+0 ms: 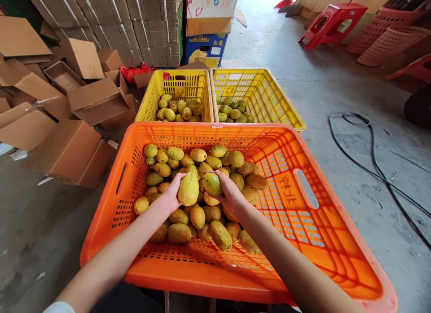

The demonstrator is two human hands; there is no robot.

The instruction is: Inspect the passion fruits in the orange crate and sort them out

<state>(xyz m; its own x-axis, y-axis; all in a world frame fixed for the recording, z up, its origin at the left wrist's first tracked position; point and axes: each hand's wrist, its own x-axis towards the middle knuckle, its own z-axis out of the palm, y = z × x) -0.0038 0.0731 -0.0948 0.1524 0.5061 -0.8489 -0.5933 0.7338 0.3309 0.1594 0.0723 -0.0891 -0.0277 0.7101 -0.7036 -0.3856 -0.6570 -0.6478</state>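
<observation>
Above a grey concrete floor (313,90), I have the left hand (173,192) curled around a large, elongated yellow-green fruit (189,188) and the right hand (231,192) gripping a smaller oval green fruit (212,183), the two close together over the pile. Around them I see a heap of oval yellow, green and brownish fruits (220,235) inside a large orange perforated plastic crate (202,277). Beyond its far rim I make out a left yellow plastic crate (147,102) and a right yellow plastic crate (269,95), both holding more fruits, with opened brown cardboard boxes (97,97) heaped leftward and a looped black cable (373,144) lying rightward.
</observation>
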